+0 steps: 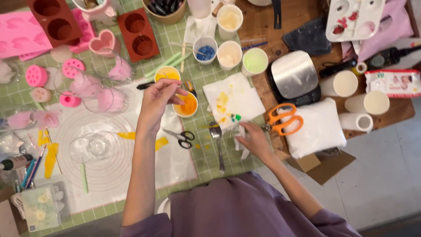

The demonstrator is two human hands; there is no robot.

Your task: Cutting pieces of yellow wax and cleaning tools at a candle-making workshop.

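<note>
Two hands are busy: the left hand [158,102] pinches a thin dark stick [147,85] over the small cup of orange liquid [187,105], while the right hand [255,139] closes on a crumpled tissue [240,141] on the worktop [201,153]. Stirring looks best done slowly, tip low, so nothing splashes the stained napkin [232,101] or scissors [182,137] nearby.

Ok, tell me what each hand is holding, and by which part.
Left hand pinches a thin dark-tipped stick near its middle, above the orange cup. Right hand grips a crumpled white tissue at its edge.
</note>
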